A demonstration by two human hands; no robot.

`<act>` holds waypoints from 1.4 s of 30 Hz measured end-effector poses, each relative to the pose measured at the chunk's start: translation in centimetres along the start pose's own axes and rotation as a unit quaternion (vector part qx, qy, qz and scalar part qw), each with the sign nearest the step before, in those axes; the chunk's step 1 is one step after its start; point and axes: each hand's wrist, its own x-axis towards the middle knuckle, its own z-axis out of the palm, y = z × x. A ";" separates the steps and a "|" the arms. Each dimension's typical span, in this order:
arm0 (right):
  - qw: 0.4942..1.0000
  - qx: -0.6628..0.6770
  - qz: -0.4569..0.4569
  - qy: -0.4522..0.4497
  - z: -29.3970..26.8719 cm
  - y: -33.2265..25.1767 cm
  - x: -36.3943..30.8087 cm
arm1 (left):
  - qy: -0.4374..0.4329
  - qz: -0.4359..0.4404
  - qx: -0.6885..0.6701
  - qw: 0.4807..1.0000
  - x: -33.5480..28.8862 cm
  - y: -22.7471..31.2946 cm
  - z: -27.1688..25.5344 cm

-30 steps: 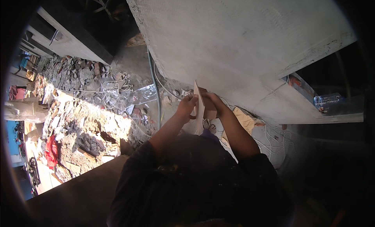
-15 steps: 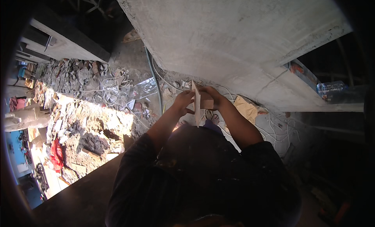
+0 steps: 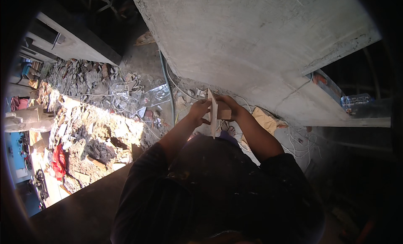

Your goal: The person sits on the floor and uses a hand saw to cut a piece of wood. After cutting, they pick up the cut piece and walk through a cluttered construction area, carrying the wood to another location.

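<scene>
Grip of the left hand point(image 3: 199, 111) is closed on the thin pale board point(image 3: 213, 116), and grip of the right hand point(image 3: 233, 106) is around the brown block point(image 3: 225, 113). As I look, the board, the longer piece, is upright on edge between both hands, its long axis pointing away from the body. The smaller block lies on its right side and seems to touch it; whether they are joined, I cannot tell. Nearer to the block is the right hand.

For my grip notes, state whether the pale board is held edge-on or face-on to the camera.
Edge-on: the pale board shows as a narrow strip between the left hand and the right hand.
</scene>
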 end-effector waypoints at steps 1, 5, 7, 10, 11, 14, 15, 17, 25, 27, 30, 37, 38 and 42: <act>1.000 -0.003 0.000 0.000 0.4 -0.1 -0.1 | -0.002 -0.004 0.000 1.000 -0.1 0.0 -0.2; 1.000 0.008 0.000 0.000 -0.5 0.4 0.3 | 0.008 0.017 0.013 1.000 -0.4 0.1 0.1; 0.999 0.008 -0.019 0.029 -1.2 0.6 0.5 | 0.011 0.063 0.041 0.997 -0.3 0.1 0.3; 0.983 -0.032 -0.131 0.127 4.5 -0.4 -3.1 | 0.014 0.186 0.045 0.981 -2.5 0.1 0.1; 0.953 -0.111 -0.245 0.142 2.6 0.0 -2.8 | 0.021 0.178 0.035 0.983 -3.7 1.5 2.3; 0.836 -0.296 -0.386 0.255 6.4 0.2 -4.1 | -0.099 0.268 -0.122 0.950 -3.2 0.6 0.2; 0.813 -0.338 -0.391 0.268 8.0 -0.2 -5.5 | -0.117 0.266 -0.160 0.944 -3.4 0.8 -0.3; 0.750 -0.419 -0.400 0.319 10.3 -0.1 -6.9 | -0.063 0.288 -0.097 0.950 -4.1 1.6 0.1; 0.635 -0.548 -0.417 0.350 12.2 0.7 -8.7 | 0.004 0.315 -0.151 0.937 -4.5 0.8 0.8; 0.633 -0.552 -0.405 0.361 11.9 1.0 -8.6 | 0.014 0.321 -0.154 0.934 -4.1 -0.1 1.0; 0.608 -0.560 -0.424 0.370 11.7 1.6 -8.1 | 0.010 0.285 -0.159 0.945 -3.4 -0.6 0.3; 0.607 -0.580 -0.390 0.378 11.6 1.7 -7.6 | 0.038 0.302 -0.164 0.938 -3.2 -1.4 0.9; 0.623 -0.582 -0.366 0.374 11.8 1.5 -7.6 | 0.040 0.303 -0.158 0.939 -3.0 -1.4 0.9; 0.637 -0.584 -0.364 0.348 10.4 1.6 -6.2 | 0.036 0.244 -0.152 0.957 -2.3 -1.9 -0.6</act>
